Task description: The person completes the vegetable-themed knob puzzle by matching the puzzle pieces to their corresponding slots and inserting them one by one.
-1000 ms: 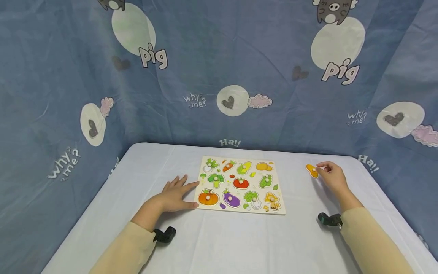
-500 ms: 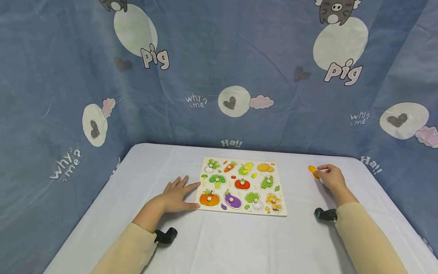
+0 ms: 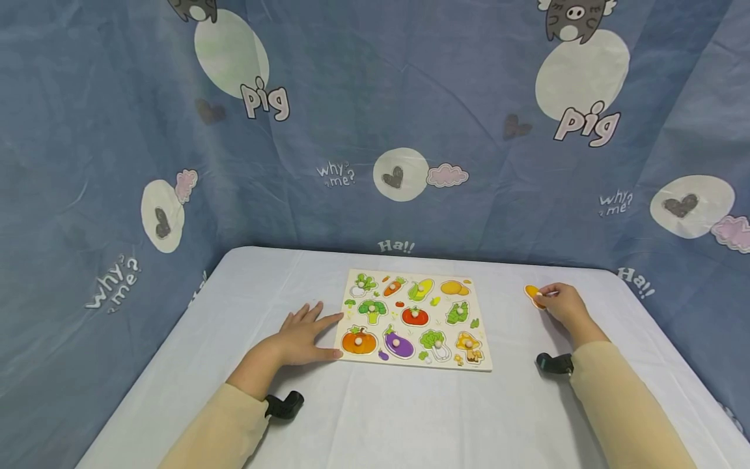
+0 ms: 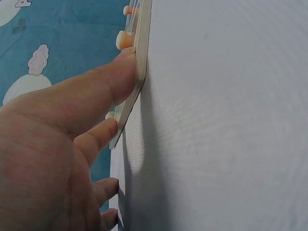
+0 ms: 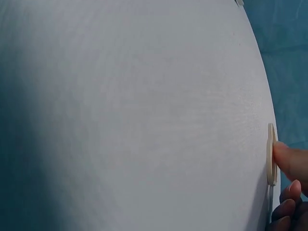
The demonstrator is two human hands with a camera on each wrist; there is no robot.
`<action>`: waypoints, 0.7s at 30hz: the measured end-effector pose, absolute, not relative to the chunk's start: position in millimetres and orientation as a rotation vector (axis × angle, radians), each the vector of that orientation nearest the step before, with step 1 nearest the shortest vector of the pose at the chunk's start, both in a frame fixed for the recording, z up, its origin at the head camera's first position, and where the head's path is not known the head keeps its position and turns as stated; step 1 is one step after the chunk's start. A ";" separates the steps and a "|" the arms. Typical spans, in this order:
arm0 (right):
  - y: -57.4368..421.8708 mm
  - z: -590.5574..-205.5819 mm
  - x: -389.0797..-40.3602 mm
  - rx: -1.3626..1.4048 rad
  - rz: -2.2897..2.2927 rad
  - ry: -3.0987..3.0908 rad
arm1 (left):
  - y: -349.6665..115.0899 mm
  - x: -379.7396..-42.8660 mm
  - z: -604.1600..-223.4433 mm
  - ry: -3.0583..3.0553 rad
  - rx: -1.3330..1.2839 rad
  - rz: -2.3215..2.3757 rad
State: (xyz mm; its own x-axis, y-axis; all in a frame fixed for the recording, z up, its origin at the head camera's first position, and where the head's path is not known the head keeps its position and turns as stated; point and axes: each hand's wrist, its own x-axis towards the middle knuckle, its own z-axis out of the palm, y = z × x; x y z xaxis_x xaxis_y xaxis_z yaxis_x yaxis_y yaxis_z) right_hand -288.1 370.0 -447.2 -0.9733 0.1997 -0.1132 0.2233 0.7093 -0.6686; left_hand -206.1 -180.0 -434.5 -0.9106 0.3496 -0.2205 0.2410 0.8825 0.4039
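A vegetable puzzle board (image 3: 439, 329) lies flat on the white table, with knobbed pieces seated in it, pumpkin, eggplant and tomato among them. Its upper-right recess (image 3: 454, 287) is bare and yellow-orange. My left hand (image 3: 295, 335) spreads its fingers along the board's left edge; in the left wrist view the thumb (image 4: 108, 84) presses on the board's edge (image 4: 143, 53). To the right of the board, my right hand (image 3: 567, 306) pinches an orange-yellow puzzle piece (image 3: 532, 291) by its knob, low over the table. The right wrist view shows this piece edge-on beside the thumb (image 5: 288, 159).
A white cloth covers the table (image 3: 398, 417). Behind it hangs a blue patterned curtain (image 3: 328, 215), which also runs along the sides. Black wrist cameras sit at the left (image 3: 284, 405) and right (image 3: 555, 365) cuffs.
My right hand and wrist have shifted slightly left, and the orange-yellow puzzle piece has turned a little in its grip. My left hand keeps its place on the board.
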 end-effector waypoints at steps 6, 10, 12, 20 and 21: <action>368.8 -445.7 -288.5 0.318 -1.157 2.848 | -180.6 -206.4 -434.6 2.767 0.444 0.540; 369.1 -445.5 -287.5 0.330 -1.159 2.838 | -180.3 -206.5 -434.0 2.770 0.444 0.538; 369.0 -444.7 -286.4 0.346 -1.156 2.826 | -179.9 -206.2 -433.7 2.769 0.444 0.539; 367.7 -439.6 -283.2 0.330 -1.151 2.788 | -179.2 -205.4 -434.0 2.766 0.441 0.543; 367.0 -438.9 -283.1 0.310 -1.145 2.793 | -179.1 -205.3 -433.9 2.766 0.440 0.543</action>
State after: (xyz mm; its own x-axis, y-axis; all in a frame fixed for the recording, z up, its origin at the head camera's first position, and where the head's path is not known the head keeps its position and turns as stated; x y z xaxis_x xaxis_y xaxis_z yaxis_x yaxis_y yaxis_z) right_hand -283.1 367.0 -438.9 -0.9735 0.1473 -0.1751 0.2278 0.6954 -0.6815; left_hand -205.3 -179.1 -433.9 -0.9120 0.3470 -0.2186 0.2385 0.8824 0.4056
